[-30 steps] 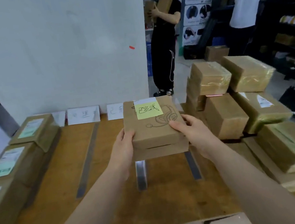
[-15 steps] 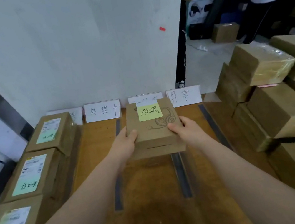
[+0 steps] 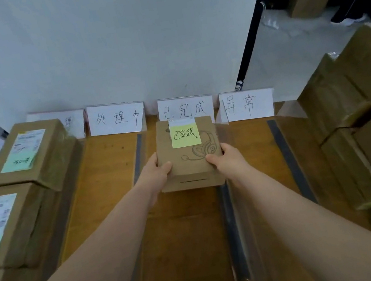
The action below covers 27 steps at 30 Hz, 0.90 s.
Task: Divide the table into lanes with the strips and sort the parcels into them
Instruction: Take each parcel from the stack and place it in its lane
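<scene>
I hold a small brown parcel (image 3: 189,161) with a yellow sticky note and a headphone drawing, over the third lane of the wooden table (image 3: 110,182). My left hand (image 3: 154,173) grips its left side, my right hand (image 3: 227,161) its right side. It sits just in front of the third white label card (image 3: 185,110). Dark strips (image 3: 138,158) (image 3: 231,230) (image 3: 291,162) run front to back and mark the lanes. Whether the parcel rests on the table or hovers I cannot tell.
Three more label cards (image 3: 116,121) (image 3: 247,105) (image 3: 71,121) stand along the white wall. Parcels with green notes (image 3: 27,154) (image 3: 0,227) fill the left lane. A stack of taped brown boxes (image 3: 365,134) stands at the right. A box (image 3: 308,0) lies on the floor beyond.
Both hands carried the parcel forward toward the wall, up to the third label card. My view tilted down and closer to the table.
</scene>
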{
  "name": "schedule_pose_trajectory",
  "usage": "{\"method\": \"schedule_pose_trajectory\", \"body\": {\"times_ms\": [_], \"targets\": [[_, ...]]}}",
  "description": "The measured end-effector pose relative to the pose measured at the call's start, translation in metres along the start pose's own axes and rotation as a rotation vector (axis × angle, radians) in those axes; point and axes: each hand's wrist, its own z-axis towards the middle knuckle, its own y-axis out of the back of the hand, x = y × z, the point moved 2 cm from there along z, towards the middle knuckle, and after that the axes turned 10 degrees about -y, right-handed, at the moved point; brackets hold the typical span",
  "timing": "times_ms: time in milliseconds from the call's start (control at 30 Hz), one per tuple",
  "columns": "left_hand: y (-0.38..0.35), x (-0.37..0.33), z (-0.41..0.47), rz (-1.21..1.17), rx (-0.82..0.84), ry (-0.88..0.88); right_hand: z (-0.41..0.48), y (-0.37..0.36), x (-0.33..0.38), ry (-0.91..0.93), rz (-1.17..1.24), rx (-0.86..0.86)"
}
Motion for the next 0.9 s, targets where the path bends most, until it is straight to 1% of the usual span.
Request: {"method": "schedule_pose_trajectory", "body": {"times_ms": [167,533,767,900], "targets": [[-0.003,0.013,0.031,-0.043,-0.028,0.060,0.029,-0.015,-0.004,-0.014,-0.025,-0.009],[-0.007,0.022,0.059,0.014,-0.098,0.073,0.058,-0.027,-0.005,-0.027,-0.056,-0.005],[-0.006,0.017,0.060,0.125,-0.120,0.048,0.060,-0.031,-0.001,-0.009,-0.108,-0.027],[-0.003,0.007,0.053,0.264,-0.146,-0.044,0.042,-0.024,0.008,0.052,-0.179,-0.066]]}}
